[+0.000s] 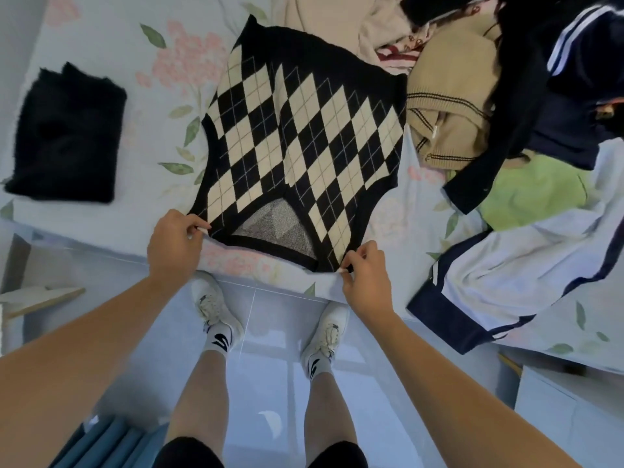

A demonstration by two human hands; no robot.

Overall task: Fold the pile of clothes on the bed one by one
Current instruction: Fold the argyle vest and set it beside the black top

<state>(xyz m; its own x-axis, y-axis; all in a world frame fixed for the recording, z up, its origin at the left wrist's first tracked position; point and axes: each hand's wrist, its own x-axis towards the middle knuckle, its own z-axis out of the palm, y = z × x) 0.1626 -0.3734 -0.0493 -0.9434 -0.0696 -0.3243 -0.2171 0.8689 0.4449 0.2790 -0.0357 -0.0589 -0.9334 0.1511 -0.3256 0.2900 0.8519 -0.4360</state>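
here the argyle vest [304,136] lies flat at the bed's [101,38] near edge, left hand [174,241] and right hand [366,282] each pinching 1 shoulder. likely risk: an uneven pull skews it, or drags it off the edge.

Both bare forearms reach forward from the 7 and 5 o'clock corners, converging toward centre; the left hand [175,241] has its fingers [197,228] curled in a pinch toward 3 o'clock, and the right hand [366,276] pinches toward 9 o'clock, knuckles up
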